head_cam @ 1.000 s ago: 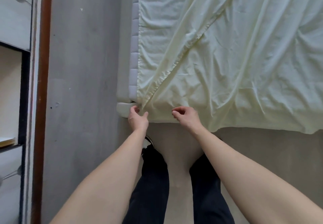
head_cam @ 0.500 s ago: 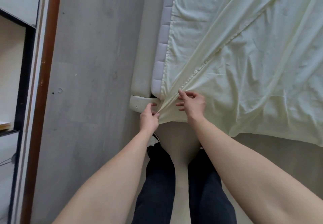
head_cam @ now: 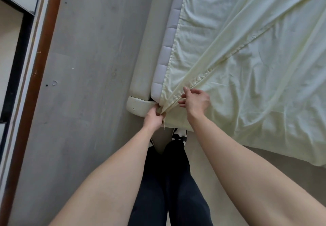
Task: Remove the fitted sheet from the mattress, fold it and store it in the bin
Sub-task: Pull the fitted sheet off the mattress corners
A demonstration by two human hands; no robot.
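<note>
A pale yellow fitted sheet [head_cam: 247,77] lies loose and creased over the mattress [head_cam: 166,52], whose quilted lavender side shows along the left. A gathered elastic hem runs diagonally across the sheet down to the near left corner. My left hand [head_cam: 154,118] pinches the bunched sheet corner at the mattress corner. My right hand [head_cam: 195,100] sits just right of it on the sheet, fingers curled toward the hem fold; whether they grip it is unclear. No bin is in view.
A white bed frame [head_cam: 141,105] juts out at the corner beside my left hand. Grey floor [head_cam: 84,102] stretches to the left, up to a brown-edged cabinet [head_cam: 26,84]. My legs and shoes [head_cam: 178,134] stand at the bed's foot.
Both hands moved from the sheet's lower edge to the corner. My left hand took hold of the bunched corner; my right hand rose onto the hem fold. My view moved closer.
</note>
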